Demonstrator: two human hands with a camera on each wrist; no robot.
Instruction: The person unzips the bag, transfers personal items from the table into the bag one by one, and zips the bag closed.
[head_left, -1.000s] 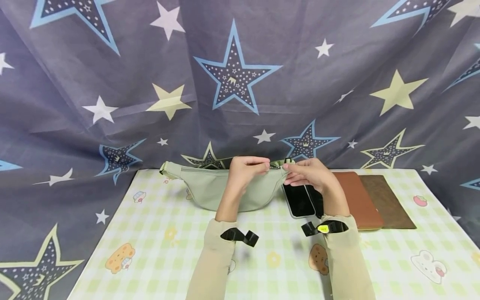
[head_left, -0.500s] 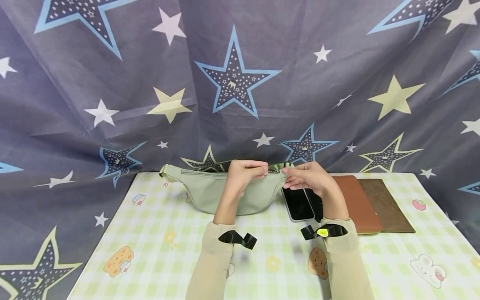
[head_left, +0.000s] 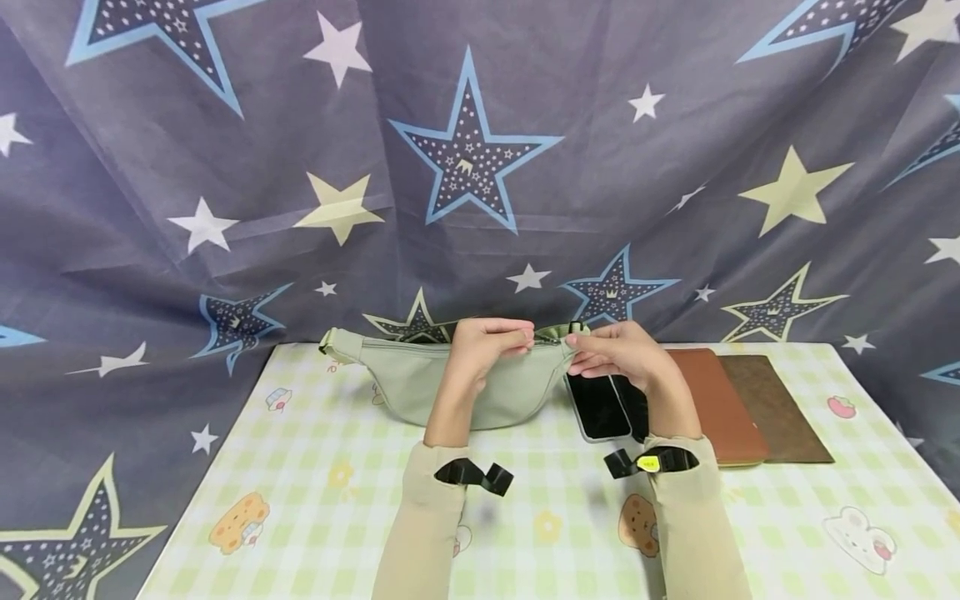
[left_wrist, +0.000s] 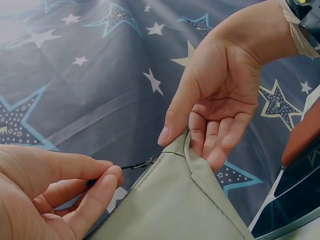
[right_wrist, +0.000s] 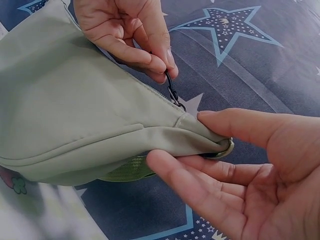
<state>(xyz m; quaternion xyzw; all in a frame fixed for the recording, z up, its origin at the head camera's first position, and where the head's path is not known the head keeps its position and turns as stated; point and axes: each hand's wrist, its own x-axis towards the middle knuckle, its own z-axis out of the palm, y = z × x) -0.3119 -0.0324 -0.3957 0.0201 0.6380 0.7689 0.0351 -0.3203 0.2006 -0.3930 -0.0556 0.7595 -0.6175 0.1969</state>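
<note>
A pale green waist bag (head_left: 408,379) stands upright near the back of the table, its zipper (right_wrist: 140,84) running along the top edge. My left hand (head_left: 480,350) pinches the black cord of the zipper pull (left_wrist: 131,166) between thumb and fingertips. The slider sits at the bag's right end, and the cord is drawn taut toward the left hand. My right hand (head_left: 622,354) grips that right corner, thumb on one side and fingers on the other. Green webbing (right_wrist: 131,170) shows behind the bag in the right wrist view.
Right of the bag lies a phone (head_left: 600,407) with a dark screen, beside a black item (head_left: 634,408) partly hidden by the right hand. Farther right are a reddish-brown notebook (head_left: 720,408) and a darker brown flat item (head_left: 780,408). A star-patterned curtain (head_left: 480,267) hangs behind the table.
Both hands keep their holds on the zipper pull and the bag's corner. The left hand has shifted very slightly left; the bag looks unmoved apart from small camera motion.
</note>
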